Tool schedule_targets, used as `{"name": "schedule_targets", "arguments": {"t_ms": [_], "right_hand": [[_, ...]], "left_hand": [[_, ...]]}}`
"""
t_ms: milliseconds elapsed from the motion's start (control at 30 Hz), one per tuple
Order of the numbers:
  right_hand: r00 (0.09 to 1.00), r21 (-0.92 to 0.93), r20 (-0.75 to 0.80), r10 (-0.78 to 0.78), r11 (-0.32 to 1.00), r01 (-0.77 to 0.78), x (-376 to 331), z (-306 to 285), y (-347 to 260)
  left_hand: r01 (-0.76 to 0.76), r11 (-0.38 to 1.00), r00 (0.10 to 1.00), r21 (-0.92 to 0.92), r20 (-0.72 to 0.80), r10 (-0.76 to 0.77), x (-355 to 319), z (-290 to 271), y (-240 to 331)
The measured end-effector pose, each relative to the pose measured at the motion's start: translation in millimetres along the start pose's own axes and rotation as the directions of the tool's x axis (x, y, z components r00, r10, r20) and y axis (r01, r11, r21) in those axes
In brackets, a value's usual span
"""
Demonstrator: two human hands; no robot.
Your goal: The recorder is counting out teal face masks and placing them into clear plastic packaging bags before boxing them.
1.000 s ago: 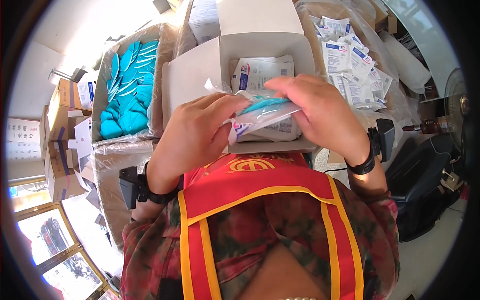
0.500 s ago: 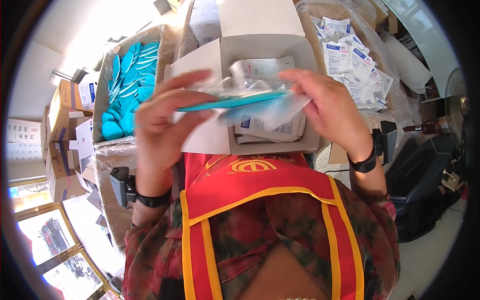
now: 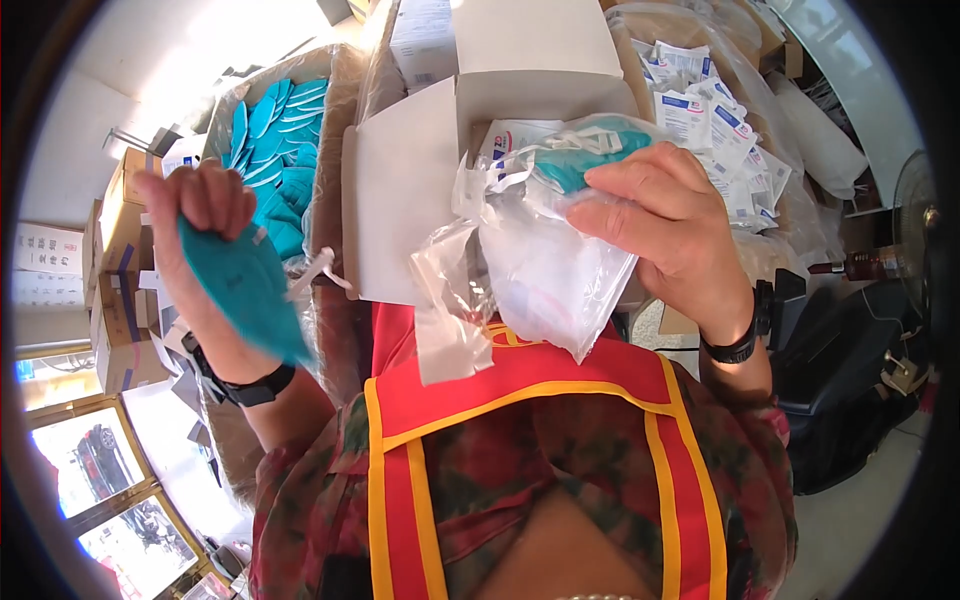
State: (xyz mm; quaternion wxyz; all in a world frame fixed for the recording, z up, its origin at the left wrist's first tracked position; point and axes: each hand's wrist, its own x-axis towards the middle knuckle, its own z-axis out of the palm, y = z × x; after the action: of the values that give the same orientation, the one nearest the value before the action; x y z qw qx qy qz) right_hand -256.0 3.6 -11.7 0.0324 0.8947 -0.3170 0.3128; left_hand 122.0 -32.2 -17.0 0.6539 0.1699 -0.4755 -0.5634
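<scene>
My left hand (image 3: 205, 200), out to the left, has its fingers curled over the upper end of a teal face mask (image 3: 240, 285). That mask hangs down across my forearm, its white strap trailing to the right. My right hand (image 3: 665, 225) pinches a clear plastic bag (image 3: 560, 280) between thumb and fingers. Inside the bag, near its top, shows another teal mask (image 3: 590, 155) with white straps. The bag's torn-looking, crumpled left part hangs over my red apron (image 3: 520, 375). Behind the bag stands an open white carton (image 3: 405, 195); white packets (image 3: 510, 135) inside it are mostly hidden.
A lined box (image 3: 335, 150) on the left holds many loose teal masks (image 3: 285, 130). On the right, a plastic-lined box (image 3: 625, 40) holds white printed packets (image 3: 715, 130). Cardboard boxes (image 3: 125, 220) are stacked far left. A fan (image 3: 910, 205) and a black seat (image 3: 850, 390) stand right.
My hands have moved apart. The left has swung outward to the left with a teal mask; the right keeps the bag, now hanging upright in front of the carton.
</scene>
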Motion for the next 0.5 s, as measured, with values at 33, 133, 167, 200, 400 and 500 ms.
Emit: {"name": "schedule_targets", "arguments": {"t_ms": [33, 133, 167, 200, 400, 500], "right_hand": [[1.0, 0.004, -0.008, 0.0, 1.0, 0.0, 2, 1, -1], [1.0, 0.063, 0.031, -0.004, 0.998, 0.002, 4, 1, -3], [1.0, 0.062, 0.031, 0.004, 0.998, -0.006, 3, -1, -5], [0.999, 0.071, 0.044, -0.02, 0.997, 0.017, 4, -2, -8], [1.0, 0.188, -0.003, 0.013, 0.982, -0.013, 4, 2, -12], [0.997, 0.262, -0.009, 0.071, 0.963, -0.066, -1, 2, -10]], "left_hand": [[0.006, 1.0, 0.979, 0.022, 0.205, -0.011, 1, 8, -7], [0.1, 0.594, 0.994, 0.798, -0.053, -0.097, -2, 85, -28], [-0.024, 0.359, 0.985, 0.933, 0.083, -0.15, 1, 102, -30], [-0.325, 0.344, 0.91, 0.881, 0.39, -0.141, 5, 103, -36], [-0.417, 0.341, 0.777, 0.843, 0.525, -0.348, 0, 117, -69], [-0.37, 0.368, 0.846, 0.853, 0.473, -0.245, -5, 117, -80]]}}
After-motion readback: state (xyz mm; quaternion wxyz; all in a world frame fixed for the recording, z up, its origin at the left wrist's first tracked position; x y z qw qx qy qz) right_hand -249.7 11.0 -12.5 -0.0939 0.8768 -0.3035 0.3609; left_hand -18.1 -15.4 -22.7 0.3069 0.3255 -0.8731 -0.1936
